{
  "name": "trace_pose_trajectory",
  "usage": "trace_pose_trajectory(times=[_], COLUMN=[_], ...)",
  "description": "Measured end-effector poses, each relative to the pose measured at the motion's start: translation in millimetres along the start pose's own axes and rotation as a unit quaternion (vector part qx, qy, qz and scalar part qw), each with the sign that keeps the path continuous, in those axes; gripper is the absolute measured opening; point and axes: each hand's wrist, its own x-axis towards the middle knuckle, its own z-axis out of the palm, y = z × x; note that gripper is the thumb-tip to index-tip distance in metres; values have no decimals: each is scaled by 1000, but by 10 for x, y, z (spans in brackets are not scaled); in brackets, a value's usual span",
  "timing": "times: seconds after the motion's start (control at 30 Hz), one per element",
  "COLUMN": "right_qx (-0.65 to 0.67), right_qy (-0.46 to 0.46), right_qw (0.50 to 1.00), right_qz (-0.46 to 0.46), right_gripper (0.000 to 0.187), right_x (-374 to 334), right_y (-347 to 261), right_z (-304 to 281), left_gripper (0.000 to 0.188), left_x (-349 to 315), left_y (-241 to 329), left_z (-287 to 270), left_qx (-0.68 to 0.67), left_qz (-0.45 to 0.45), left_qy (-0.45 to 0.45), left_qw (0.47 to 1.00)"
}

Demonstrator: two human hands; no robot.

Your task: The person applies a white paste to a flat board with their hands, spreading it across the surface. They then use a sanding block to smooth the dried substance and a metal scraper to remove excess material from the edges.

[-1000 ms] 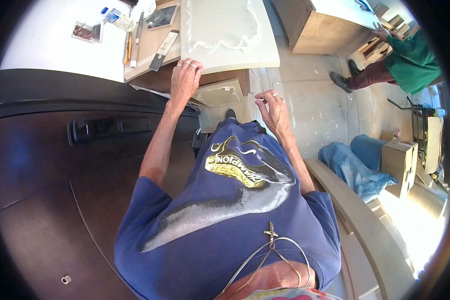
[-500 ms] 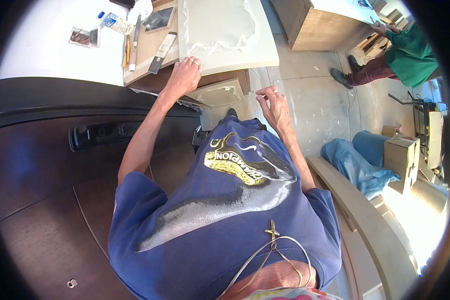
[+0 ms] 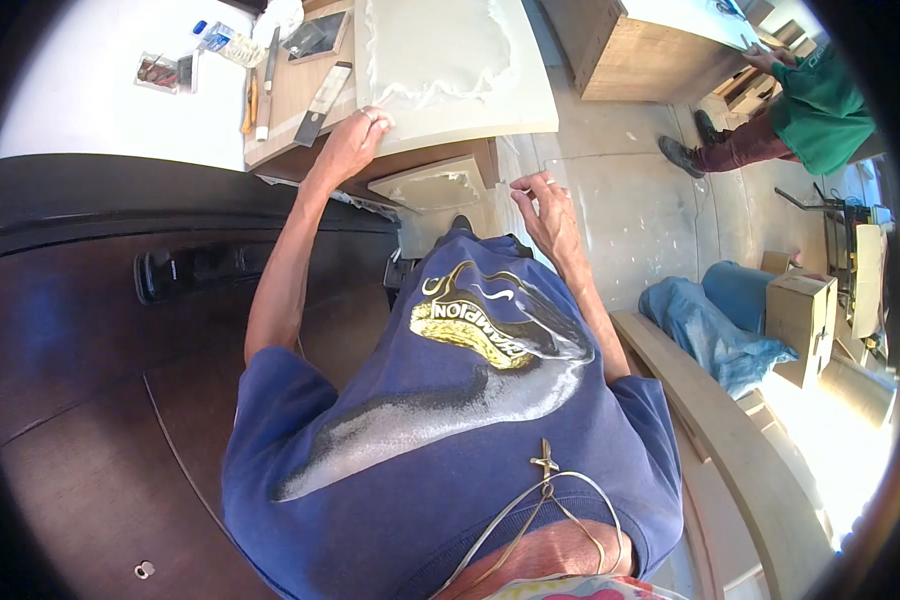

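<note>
Speckled floor (image 3: 625, 225), pale flat panel (image 3: 440, 50), ragged white smeared border (image 3: 485, 83)

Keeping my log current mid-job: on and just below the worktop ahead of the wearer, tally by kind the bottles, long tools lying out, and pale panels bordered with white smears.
Bottles: 1, the blue-capped bottle
Long tools: 3, the broad flat tool, orange tool, slim tool
Pale panels: 2, the upper panel, lower panel
Total: 6
</note>
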Motion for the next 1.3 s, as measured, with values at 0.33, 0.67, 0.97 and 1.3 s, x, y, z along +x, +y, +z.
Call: trace_pose_trajectory(times=[0.33, 0.67, 0.97, 1.3], right_qx=[-9, -71, -178, -141], right_qy=[-5, 60, 105, 82], right_qw=[1000, 994, 973, 982], right_qz=[-25, -49, -106, -96], right_gripper=[11, 29, 24, 8], right_x=[-27, 306, 789, 866], right_y=[38, 65, 250, 215], right_z=[44, -69, -239, -465], left_gripper=[9, 12, 12, 16], left_x=[-152, -155, -169, -180], left_y=[186, 248, 391, 539], left_z=[210, 330, 402, 390], left_qx=[143, 167, 149, 109], left_qz=[64, 91, 79, 52], left_qy=[57, 95, 127, 128], left_qw=[986, 977, 977, 984])
